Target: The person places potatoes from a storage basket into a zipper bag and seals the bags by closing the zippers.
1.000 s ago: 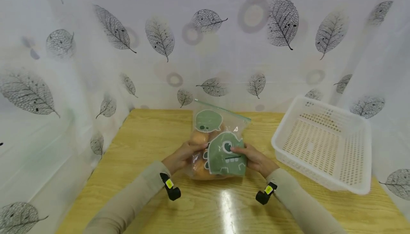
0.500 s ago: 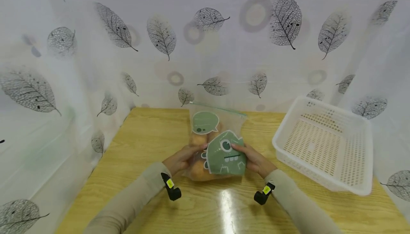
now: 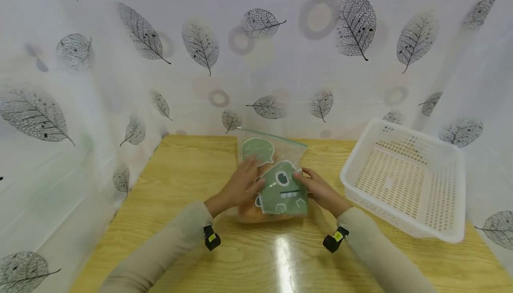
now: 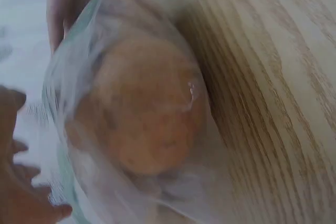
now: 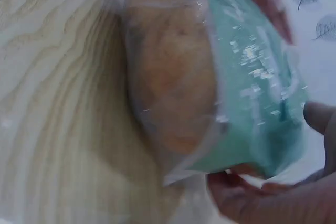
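A clear zip-top bag with a green monster print and speech bubble lies on the wooden table in the head view. Round orange-tan items fill it; their kind is blurred through the plastic. Its green zip strip lies at the far end. Spread over the bag's left part is my left hand, fingers loosely extended. My right hand lies along the right side, its thumb near the print. In the right wrist view its fingers touch the bag's edge, loosely bent.
A white perforated plastic basket stands to the right of the bag on the wooden table. Behind the table and along its sides hangs a pale curtain with a leaf print.
My left hand has let go of the bag's left side and moved up over its front. The right hand has loosened its grip and shifted slightly. The bag stays nearly in place.
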{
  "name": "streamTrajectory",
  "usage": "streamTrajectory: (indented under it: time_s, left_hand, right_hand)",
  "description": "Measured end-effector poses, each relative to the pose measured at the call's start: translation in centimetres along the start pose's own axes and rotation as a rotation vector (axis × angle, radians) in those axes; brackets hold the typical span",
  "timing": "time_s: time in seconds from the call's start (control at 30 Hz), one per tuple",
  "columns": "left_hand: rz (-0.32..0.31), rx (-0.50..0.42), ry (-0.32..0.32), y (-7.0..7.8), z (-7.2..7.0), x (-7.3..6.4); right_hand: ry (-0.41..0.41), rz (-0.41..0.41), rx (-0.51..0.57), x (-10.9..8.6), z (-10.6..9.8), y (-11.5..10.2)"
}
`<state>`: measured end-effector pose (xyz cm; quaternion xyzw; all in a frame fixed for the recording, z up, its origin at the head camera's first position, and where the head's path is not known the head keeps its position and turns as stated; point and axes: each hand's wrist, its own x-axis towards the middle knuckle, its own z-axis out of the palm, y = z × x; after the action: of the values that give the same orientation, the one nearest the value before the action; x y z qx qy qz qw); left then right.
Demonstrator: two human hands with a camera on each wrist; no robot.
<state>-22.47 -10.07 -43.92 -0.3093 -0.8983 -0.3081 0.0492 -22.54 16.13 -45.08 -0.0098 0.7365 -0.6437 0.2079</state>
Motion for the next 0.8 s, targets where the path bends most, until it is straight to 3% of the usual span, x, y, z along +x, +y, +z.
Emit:
streamTrajectory:
  time_s: [0.1,0.2,0.33,0.47,0.57,0.67,0.73,0.8]
  left_hand:
    - [0.179,0.163,-0.179,1.2,0.6,-0.3]
    - [0.192,0.232,-0.291,2.0,1.0,-0.8]
    - [0.18,0.244,-0.325,2.4,0.9,-0.9]
    - [0.21,0.135,-0.364,2.5,0.8,-0.9]
    - [0.225,0.005,-0.348,2.3,0.8,-0.9]
    - [0.213,-0.096,-0.234,1.9,0.8,-0.9]
    - [0.195,-0.138,-0.155,1.7,0.9,-0.7]
    - [0.183,-0.109,-0.117,1.4,1.2,-0.6]
  right_hand:
    - [-0.09,0.054,0.156,0.4,-0.1,0.7]
    - [-0.128,0.106,0.234,0.7,-0.2,1.5]
    - [-0.158,0.191,0.245,0.5,-0.5,1.6]
    - [-0.241,0.201,0.256,0.5,-0.7,1.7]
    - [-0.27,0.171,0.311,0.5,-0.6,1.8]
    - [-0.263,0.137,0.402,0.4,-0.4,1.8]
    - [-0.277,0.113,0.436,0.3,-0.3,1.8]
    - [-0.265,0.103,0.418,0.2,-0.4,1.7]
